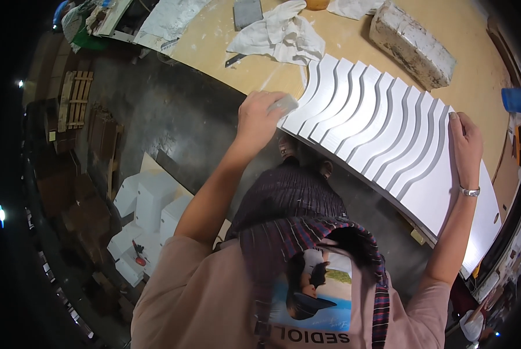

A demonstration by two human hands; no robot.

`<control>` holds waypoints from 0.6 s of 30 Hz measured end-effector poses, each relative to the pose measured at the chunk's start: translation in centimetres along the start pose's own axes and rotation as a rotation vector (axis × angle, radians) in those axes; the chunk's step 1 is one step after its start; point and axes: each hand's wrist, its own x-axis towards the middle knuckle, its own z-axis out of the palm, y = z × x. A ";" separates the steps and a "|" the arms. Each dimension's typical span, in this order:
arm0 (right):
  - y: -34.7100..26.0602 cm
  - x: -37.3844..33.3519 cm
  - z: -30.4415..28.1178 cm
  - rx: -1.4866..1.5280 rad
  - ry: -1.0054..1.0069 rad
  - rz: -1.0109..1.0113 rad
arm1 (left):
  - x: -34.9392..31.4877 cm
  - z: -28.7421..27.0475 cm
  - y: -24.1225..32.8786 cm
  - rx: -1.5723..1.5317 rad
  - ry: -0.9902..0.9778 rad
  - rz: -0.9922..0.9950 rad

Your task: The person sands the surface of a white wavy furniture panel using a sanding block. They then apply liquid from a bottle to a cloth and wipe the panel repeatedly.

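A white panel [342, 116] with wavy, stepped ridges lies on the workbench, reaching its near edge. My left hand [259, 119] is closed around a small grey sanding pad [283, 104], which meets the panel's left end. At the opposite end, my right hand [467, 142] grips the panel's edge, with the thumb on its side and the fingers partly hidden. Under my right forearm lies a flat white board [478, 224] with a small oval hole.
Across the tan workbench [208, 49] lie a crumpled white cloth [286, 35], a dark-bladed knife [235, 59], a grey block [247, 14] and a long stained block [411, 43]. White panels [150, 203] with a red-handled tool [139, 256] stand behind my left arm. A wooden pallet [75, 100] is farther left.
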 end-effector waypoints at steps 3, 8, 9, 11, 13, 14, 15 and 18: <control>-0.3 -0.2 -0.2 0.013 0.007 0.006 | -2.4 -1.3 -0.6 -0.022 -0.088 0.008; -0.6 -0.2 0.0 0.019 0.029 0.001 | -3.2 -2.9 0.2 -0.263 -0.113 -0.280; -0.7 -0.2 0.0 0.017 0.023 0.003 | -2.8 -2.7 0.4 -0.476 -0.092 -0.430; -0.4 -0.3 -0.1 0.007 0.022 0.009 | -1.2 -2.1 0.2 -0.699 -0.079 -0.477; -0.3 -0.2 -0.3 -0.004 0.026 0.014 | 1.3 -1.4 0.0 -0.924 -0.066 -0.518; -0.3 -0.1 -0.2 -0.012 0.022 0.019 | 2.6 -1.0 -0.1 -1.040 -0.094 -0.552; -0.4 -0.2 -0.2 -0.020 0.019 0.023 | 3.9 -0.9 -0.4 -1.157 -0.122 -0.585; -0.8 0.1 0.0 0.015 0.015 0.022 | 8.3 0.9 -4.0 -1.333 -0.285 -0.552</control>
